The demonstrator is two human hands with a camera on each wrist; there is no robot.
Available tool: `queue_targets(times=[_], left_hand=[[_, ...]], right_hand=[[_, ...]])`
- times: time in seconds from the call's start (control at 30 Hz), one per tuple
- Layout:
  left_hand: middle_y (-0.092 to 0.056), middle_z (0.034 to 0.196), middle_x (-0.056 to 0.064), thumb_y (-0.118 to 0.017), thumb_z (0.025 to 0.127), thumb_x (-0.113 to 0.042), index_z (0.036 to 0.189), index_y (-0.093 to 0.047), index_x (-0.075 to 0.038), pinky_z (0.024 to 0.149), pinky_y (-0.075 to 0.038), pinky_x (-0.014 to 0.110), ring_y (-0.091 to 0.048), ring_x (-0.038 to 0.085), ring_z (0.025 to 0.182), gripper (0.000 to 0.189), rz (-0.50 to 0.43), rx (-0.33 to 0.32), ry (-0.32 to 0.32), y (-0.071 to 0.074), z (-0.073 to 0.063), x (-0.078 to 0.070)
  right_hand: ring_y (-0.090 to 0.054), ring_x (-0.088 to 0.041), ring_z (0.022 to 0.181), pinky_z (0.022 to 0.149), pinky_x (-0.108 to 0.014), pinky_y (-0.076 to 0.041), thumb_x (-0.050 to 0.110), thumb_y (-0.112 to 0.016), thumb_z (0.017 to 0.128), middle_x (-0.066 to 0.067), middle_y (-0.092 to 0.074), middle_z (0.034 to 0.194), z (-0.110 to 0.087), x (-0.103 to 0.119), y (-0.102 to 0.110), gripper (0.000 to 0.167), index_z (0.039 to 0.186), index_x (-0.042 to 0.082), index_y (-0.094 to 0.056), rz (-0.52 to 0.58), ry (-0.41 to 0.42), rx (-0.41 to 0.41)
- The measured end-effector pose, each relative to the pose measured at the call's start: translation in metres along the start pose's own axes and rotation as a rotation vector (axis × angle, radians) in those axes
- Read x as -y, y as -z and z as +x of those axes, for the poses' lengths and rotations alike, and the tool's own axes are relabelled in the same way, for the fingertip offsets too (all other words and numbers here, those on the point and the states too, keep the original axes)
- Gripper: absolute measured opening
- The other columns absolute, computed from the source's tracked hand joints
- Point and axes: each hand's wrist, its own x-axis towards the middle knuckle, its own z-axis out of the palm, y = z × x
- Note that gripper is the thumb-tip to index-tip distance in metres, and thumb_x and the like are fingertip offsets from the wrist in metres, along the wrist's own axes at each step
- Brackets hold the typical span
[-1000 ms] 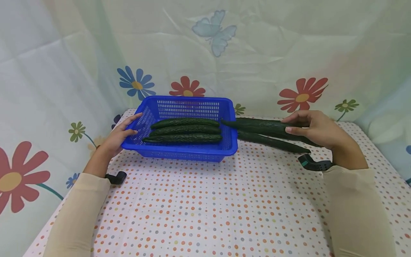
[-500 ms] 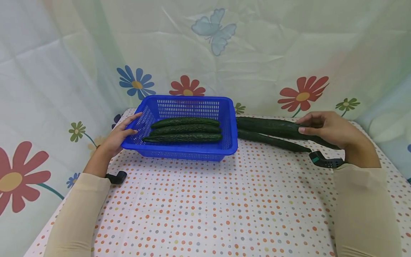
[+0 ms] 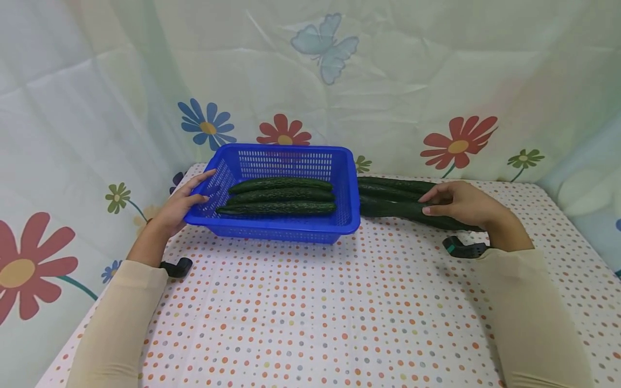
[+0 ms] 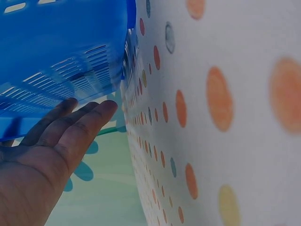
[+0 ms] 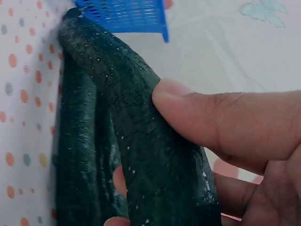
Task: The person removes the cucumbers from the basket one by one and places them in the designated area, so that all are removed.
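A blue slotted plastic basket (image 3: 271,224) stands at the back of the table with three dark green cucumbers (image 3: 280,195) lying side by side in it. My left hand (image 3: 178,207) holds its left end, thumb over the rim; in the left wrist view the other fingers (image 4: 80,129) lie along the outer wall. To the right of the basket, my right hand (image 3: 463,205) pinches a cucumber (image 5: 127,99) between thumb and fingers. In the right wrist view it slants across other cucumbers (image 5: 77,141) underneath.
More cucumbers (image 3: 395,182) lie behind the held one, their left ends close to the basket's right wall. A dotted cloth (image 3: 310,312) covers the table. A flowered curtain (image 3: 388,81) hangs right behind it. A black camera (image 3: 463,248) sits on my right wrist.
My right hand first drew the cucumber rightward, off the basket's rim, then came back left and nearer with it, uncovering the cucumbers behind. My left hand and the basket stayed put.
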Motion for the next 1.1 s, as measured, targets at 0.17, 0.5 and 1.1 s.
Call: queue_targets(times=[0.17,0.5,1.1], left_hand=[[-0.003,0.167,0.012,-0.037,0.101,-0.007,0.157,-0.021,-0.036,0.105,-0.037,0.062,-0.026,0.047,0.146,0.065,0.014,0.002,-0.002,0.0,0.002,0.0],[-0.003,0.166,0.013,-0.038,0.103,-0.01,0.156,-0.021,-0.039,0.1,-0.049,0.048,-0.028,0.046,0.145,0.063,0.007,0.009,0.016,0.002,0.0,0.0],[-0.003,0.167,0.012,-0.039,0.102,-0.011,0.156,-0.022,-0.04,0.103,-0.04,0.057,-0.026,0.046,0.145,0.063,0.007,0.006,0.011,0.002,0.001,0.0]], right_hand=[[-0.063,-0.028,0.102,0.08,-0.035,-0.053,0.025,-0.07,0.091,-0.016,-0.068,0.115,0.005,0.001,-0.009,0.036,0.119,0.003,-0.065,-0.017,-0.006,-0.005],[-0.061,-0.038,0.104,0.086,-0.052,-0.052,0.016,-0.076,0.084,-0.02,-0.067,0.108,0.012,0.003,-0.02,0.032,0.108,-0.002,-0.067,-0.071,0.03,0.0],[-0.06,-0.034,0.093,0.079,-0.048,-0.05,0.008,-0.08,0.078,-0.021,-0.065,0.098,0.021,-0.007,-0.029,0.031,0.101,-0.003,-0.063,-0.145,-0.001,-0.049]])
